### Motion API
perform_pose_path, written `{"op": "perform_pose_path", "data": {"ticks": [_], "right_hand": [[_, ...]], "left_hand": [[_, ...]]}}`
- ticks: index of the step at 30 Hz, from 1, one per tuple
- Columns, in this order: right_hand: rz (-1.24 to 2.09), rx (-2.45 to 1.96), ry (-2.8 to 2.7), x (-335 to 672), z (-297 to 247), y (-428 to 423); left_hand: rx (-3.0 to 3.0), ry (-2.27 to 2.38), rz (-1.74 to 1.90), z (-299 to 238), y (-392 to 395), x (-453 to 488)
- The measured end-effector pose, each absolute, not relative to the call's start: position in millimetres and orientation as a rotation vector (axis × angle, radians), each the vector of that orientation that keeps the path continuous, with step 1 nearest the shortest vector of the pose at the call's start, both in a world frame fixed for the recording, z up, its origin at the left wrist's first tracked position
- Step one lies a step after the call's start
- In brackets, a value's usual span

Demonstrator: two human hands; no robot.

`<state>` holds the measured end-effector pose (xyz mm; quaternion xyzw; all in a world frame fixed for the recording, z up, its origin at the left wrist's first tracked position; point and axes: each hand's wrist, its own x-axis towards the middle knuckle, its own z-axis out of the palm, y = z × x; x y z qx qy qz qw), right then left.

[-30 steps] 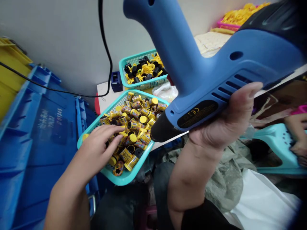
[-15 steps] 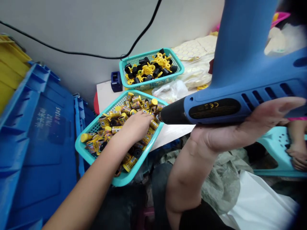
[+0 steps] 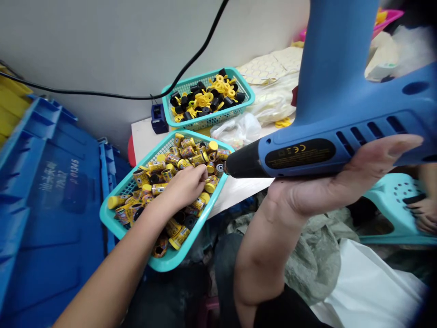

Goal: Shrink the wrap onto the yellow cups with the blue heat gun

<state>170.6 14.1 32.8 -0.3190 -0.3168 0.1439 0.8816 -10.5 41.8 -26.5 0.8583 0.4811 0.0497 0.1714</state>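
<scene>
My right hand [image 3: 307, 196] holds a blue heat gun [image 3: 307, 136] with a black nozzle from below, its thumb along the casing and its other fingers mostly hidden. The gun's handle points up, and its nozzle points left towards the right rim of the near turquoise basket [image 3: 177, 255]. My left hand [image 3: 187, 184] lies over the small cylinders [image 3: 159, 189] with printed yellow sleeves that fill this basket. Its fingers are curled in; what they hold, if anything, is hidden. Some cylinders have yellow caps, others show dark open ends.
Behind stands a second turquoise basket [image 3: 209, 122] of black and yellow parts. Blue crates [image 3: 61, 214] rise on the left. A black cable [image 3: 201, 52] hangs across the view. Plastic bags [image 3: 239, 130] lie on the table. Another person's hand [image 3: 425, 214] rests by a turquoise stool [image 3: 392, 200].
My left hand has drawn back a little to the left and its fingers have curled in more. The view has shifted slightly; the heat gun stays beside the basket's right rim.
</scene>
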Motion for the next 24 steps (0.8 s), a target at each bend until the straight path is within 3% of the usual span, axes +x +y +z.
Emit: {"op": "perform_pose_path", "data": {"ticks": [3, 13, 15, 18, 20, 24], "right_hand": [[0.140, -0.564, -0.605, 169, 38, 13], [0.092, -0.630, -0.659, 162, 32, 10], [0.139, -0.643, -0.688, 163, 30, 6], [0.248, -0.675, -0.763, 166, 26, 1], [0.287, -0.701, -0.841, 171, 25, -2], [0.379, -0.799, -0.907, 177, 28, -10]], "left_hand": [[2.443, 1.429, 0.200, -19, 35, -24], [2.228, 1.497, 0.550, 23, -37, -61], [2.151, 1.240, 0.387, 24, -68, -39], [2.054, 0.826, -0.156, 12, -101, 9], [2.013, 0.806, -0.445, -2, -110, 35], [2.044, 0.955, -0.407, -27, -106, 50]]}}
